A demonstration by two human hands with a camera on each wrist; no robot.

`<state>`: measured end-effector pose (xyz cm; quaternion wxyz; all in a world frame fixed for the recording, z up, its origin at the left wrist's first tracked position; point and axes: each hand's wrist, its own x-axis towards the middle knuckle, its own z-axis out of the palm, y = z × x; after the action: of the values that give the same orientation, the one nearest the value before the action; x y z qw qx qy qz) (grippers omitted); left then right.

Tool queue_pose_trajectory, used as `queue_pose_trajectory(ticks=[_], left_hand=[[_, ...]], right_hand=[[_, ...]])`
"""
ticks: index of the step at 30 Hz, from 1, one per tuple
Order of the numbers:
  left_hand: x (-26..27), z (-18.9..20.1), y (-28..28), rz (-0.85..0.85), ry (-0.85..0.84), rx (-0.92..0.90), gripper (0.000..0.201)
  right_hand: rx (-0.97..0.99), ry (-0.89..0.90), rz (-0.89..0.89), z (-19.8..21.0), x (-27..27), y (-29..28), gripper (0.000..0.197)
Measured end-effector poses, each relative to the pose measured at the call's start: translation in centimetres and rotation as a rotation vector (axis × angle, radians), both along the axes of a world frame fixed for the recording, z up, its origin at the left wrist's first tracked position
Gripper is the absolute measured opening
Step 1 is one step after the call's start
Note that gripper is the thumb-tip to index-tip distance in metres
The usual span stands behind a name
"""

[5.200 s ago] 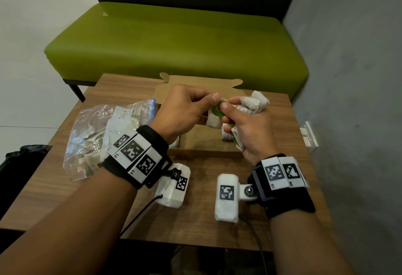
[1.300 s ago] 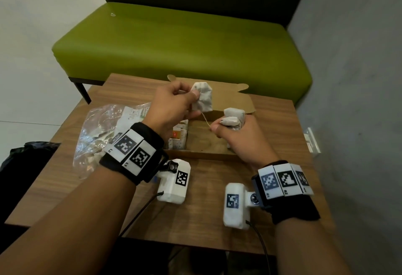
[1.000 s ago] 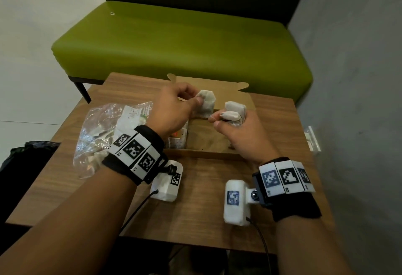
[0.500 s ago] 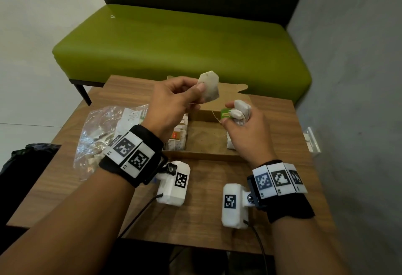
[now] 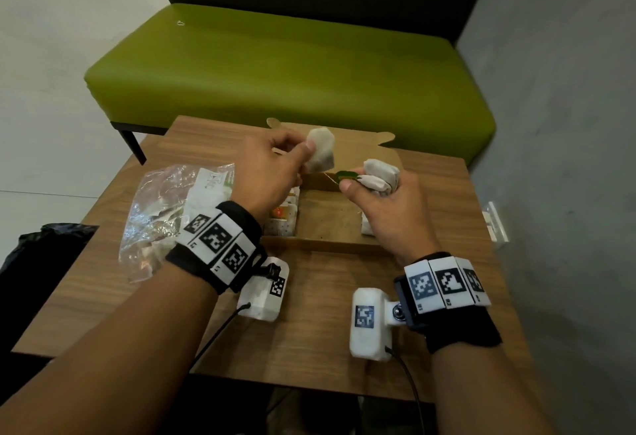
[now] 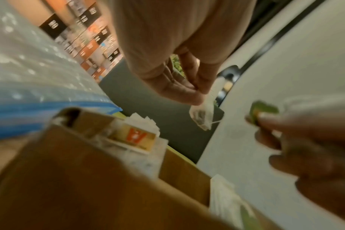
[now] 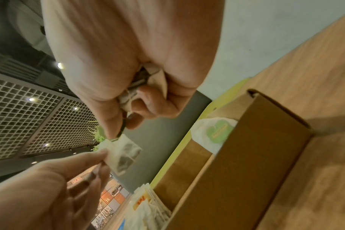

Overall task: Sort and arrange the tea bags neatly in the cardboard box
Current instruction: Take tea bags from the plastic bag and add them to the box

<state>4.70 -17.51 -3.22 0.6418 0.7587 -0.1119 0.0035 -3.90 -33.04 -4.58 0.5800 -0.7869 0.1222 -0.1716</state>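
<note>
An open cardboard box [image 5: 330, 249] lies on the wooden table. My left hand [image 5: 275, 166] pinches a white tea bag [image 5: 320, 154] above the box's far edge; the same tea bag [image 6: 202, 115] shows in the left wrist view. A thin string runs from it to a green tag [image 5: 346, 175] pinched by my right hand [image 5: 375, 200], which also grips a bunch of tea bags [image 5: 380, 175]. Tea bags with orange tags [image 5: 280, 219] stand in the box's left side. A white tea bag with a green tag [image 7: 217, 132] lies at its right side.
A clear plastic bag [image 5: 172, 207] with more packets lies on the table left of the box. A green bench [image 5: 285, 66] stands behind the table and a grey wall [image 5: 564, 125] runs along the right. A black bag [image 5: 44, 245] sits at the left.
My left hand came down a little with the tea bag, closer to the right hand. The green tag stays pinched in the right hand, with the string shorter between them.
</note>
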Motion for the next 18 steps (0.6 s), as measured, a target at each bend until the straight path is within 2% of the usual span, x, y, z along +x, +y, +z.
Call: queue_pose_trajectory(ticks=[3,8,13,18], left_hand=[[-0.2,0.0,-0.2,-0.100,-0.108,0.190,0.009],[-0.7,0.2,-0.3,-0.323,0.015,0.152,0.016],[-1.1,0.1,-0.7,-0.367,0.079,0.064,0.021],[-1.1,-0.4,-0.9,-0.392,0.084,0.072,0.018]], right_hand=[[0.003,-0.049,-0.010,0.5,0.0,0.0,0.007],[0.039,-0.120,-0.050,0.5,0.4,-0.2,0.017],[0.017,-0.120,-0.083,0.4,0.6,-0.2,0.013],[0.087,-0.138,-0.079,0.6,0.8,-0.2,0.017]])
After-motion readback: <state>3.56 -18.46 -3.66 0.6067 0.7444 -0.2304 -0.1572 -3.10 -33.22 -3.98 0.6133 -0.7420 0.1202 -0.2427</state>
